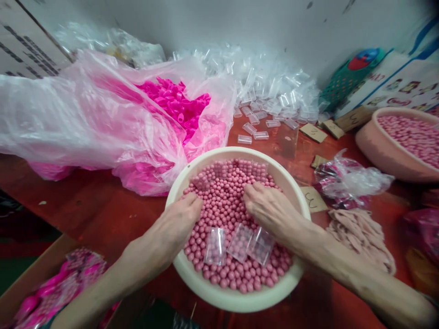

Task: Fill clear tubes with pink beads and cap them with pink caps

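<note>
A person's two bare hands reach into a round cream bowl sitting at the centre of a red table. The bowl is filled with small pink beads. The left hand, at nine o'clock in the bowl, and the right hand, at three o'clock, both rest knuckles-up with fingertips dug into the beads; whether they grip anything cannot be told. Three small clear plastic boxes lie on the beads at six o'clock, between the wrists. At eleven o'clock, a pink plastic bag holds bright pink caps. At one o'clock lies a heap of clear boxes. A second bowl of beads stands at two o'clock.
</note>
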The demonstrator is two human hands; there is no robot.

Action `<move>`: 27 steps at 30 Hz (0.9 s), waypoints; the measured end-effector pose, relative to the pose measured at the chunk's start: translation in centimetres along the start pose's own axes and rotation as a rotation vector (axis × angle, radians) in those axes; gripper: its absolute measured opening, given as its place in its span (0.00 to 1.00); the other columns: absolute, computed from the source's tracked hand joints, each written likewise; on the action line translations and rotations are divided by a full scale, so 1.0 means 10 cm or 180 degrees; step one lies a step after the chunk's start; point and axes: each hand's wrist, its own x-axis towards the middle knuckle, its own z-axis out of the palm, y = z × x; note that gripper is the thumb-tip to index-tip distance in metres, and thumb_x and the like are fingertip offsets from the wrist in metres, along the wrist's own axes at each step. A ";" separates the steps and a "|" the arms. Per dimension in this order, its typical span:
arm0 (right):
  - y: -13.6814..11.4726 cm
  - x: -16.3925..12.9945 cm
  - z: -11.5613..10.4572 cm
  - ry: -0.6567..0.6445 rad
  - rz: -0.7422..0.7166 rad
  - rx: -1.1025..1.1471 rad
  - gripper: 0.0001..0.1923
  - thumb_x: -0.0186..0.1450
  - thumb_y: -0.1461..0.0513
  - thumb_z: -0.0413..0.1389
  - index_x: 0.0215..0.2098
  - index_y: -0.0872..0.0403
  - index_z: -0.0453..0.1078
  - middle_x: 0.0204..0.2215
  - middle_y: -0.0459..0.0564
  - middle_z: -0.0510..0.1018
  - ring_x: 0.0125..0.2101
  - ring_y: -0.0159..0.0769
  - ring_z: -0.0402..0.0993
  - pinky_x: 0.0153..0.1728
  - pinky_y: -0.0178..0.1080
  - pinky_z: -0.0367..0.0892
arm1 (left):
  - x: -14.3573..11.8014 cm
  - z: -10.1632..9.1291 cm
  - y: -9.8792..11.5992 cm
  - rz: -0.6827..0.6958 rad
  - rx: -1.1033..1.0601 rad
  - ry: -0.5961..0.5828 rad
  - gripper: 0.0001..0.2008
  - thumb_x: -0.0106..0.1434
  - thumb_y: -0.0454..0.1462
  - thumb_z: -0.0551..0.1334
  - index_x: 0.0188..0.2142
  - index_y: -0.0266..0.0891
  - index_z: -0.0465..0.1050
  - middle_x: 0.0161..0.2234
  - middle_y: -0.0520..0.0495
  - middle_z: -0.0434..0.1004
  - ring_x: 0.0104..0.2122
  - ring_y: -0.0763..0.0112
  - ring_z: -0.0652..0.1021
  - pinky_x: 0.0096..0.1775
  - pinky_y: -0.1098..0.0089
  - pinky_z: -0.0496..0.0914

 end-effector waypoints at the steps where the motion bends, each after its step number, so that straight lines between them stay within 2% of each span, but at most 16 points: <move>1: -0.05 0.00 0.04 0.0104 -0.0111 0.0081 0.12 0.57 0.74 0.50 0.36 0.57 0.69 0.41 0.61 0.73 0.41 0.49 0.67 0.36 0.47 0.66 | 0.01 0.06 -0.03 0.0090 -0.0013 -0.0016 0.10 0.61 0.29 0.51 0.36 0.40 0.69 0.37 0.46 0.72 0.37 0.64 0.74 0.41 0.66 0.68; 4: -0.16 0.04 0.12 0.0429 -0.0326 0.0776 0.14 0.62 0.73 0.45 0.41 0.58 0.67 0.46 0.61 0.71 0.48 0.46 0.65 0.43 0.46 0.66 | 0.10 0.20 -0.08 0.0361 -0.0068 0.0012 0.13 0.60 0.28 0.52 0.42 0.40 0.69 0.45 0.43 0.71 0.48 0.60 0.71 0.50 0.63 0.65; 7: -0.17 0.12 0.22 0.0553 -0.0157 0.1855 0.13 0.66 0.71 0.42 0.41 0.56 0.65 0.44 0.55 0.72 0.47 0.39 0.65 0.45 0.42 0.65 | 0.22 0.22 -0.08 0.0387 -0.0150 0.0007 0.14 0.61 0.28 0.52 0.44 0.39 0.68 0.48 0.42 0.70 0.53 0.59 0.67 0.55 0.59 0.61; 10: -0.10 0.22 0.28 0.0352 0.0211 0.2617 0.10 0.65 0.71 0.45 0.32 0.55 0.65 0.34 0.48 0.71 0.35 0.34 0.67 0.37 0.37 0.64 | 0.30 0.14 -0.01 0.0191 -0.0395 0.0037 0.14 0.60 0.30 0.55 0.46 0.39 0.68 0.44 0.44 0.72 0.48 0.59 0.71 0.52 0.57 0.64; 12: -0.07 0.27 0.26 0.0264 0.0352 0.2815 0.11 0.63 0.72 0.47 0.26 0.55 0.62 0.27 0.44 0.68 0.27 0.30 0.63 0.30 0.34 0.60 | 0.33 0.09 0.07 0.0042 -0.0691 0.0147 0.16 0.58 0.32 0.59 0.48 0.40 0.68 0.42 0.45 0.73 0.42 0.61 0.74 0.48 0.59 0.68; 14: -0.04 0.31 0.19 0.0269 0.0400 0.2892 0.12 0.62 0.72 0.48 0.23 0.55 0.60 0.23 0.42 0.65 0.24 0.28 0.60 0.27 0.33 0.57 | 0.33 0.04 0.15 -0.0006 -0.1117 0.0246 0.19 0.57 0.32 0.61 0.50 0.39 0.68 0.41 0.46 0.72 0.35 0.68 0.76 0.43 0.64 0.71; 18: 0.00 0.32 0.07 0.0290 0.0531 0.3127 0.11 0.64 0.69 0.51 0.23 0.56 0.62 0.22 0.40 0.65 0.23 0.27 0.60 0.26 0.31 0.55 | 0.28 0.00 0.25 -0.0108 -0.1758 0.0581 0.20 0.56 0.31 0.63 0.49 0.37 0.69 0.42 0.47 0.69 0.26 0.78 0.74 0.29 0.74 0.72; 21: 0.01 0.28 0.06 0.0315 0.0712 0.3847 0.08 0.64 0.66 0.53 0.27 0.56 0.66 0.24 0.41 0.68 0.26 0.28 0.64 0.28 0.31 0.58 | 0.25 0.02 0.24 -0.0352 -0.1797 0.0899 0.20 0.54 0.34 0.66 0.47 0.36 0.70 0.40 0.47 0.69 0.25 0.79 0.72 0.26 0.75 0.70; 24: 0.00 0.24 0.07 0.0378 0.0942 0.4466 0.06 0.63 0.63 0.54 0.28 0.56 0.68 0.26 0.42 0.70 0.28 0.29 0.66 0.30 0.32 0.60 | 0.25 0.05 0.22 -0.0513 -0.1850 0.0746 0.18 0.53 0.34 0.66 0.45 0.37 0.72 0.33 0.50 0.71 0.26 0.76 0.73 0.26 0.76 0.69; 27: -0.05 0.22 0.03 0.0416 0.0983 0.4534 0.06 0.62 0.63 0.56 0.29 0.56 0.70 0.24 0.42 0.71 0.27 0.29 0.67 0.29 0.32 0.61 | 0.29 0.09 0.23 -0.0408 -0.2191 0.0421 0.11 0.55 0.34 0.65 0.40 0.39 0.74 0.33 0.50 0.75 0.32 0.72 0.76 0.33 0.74 0.71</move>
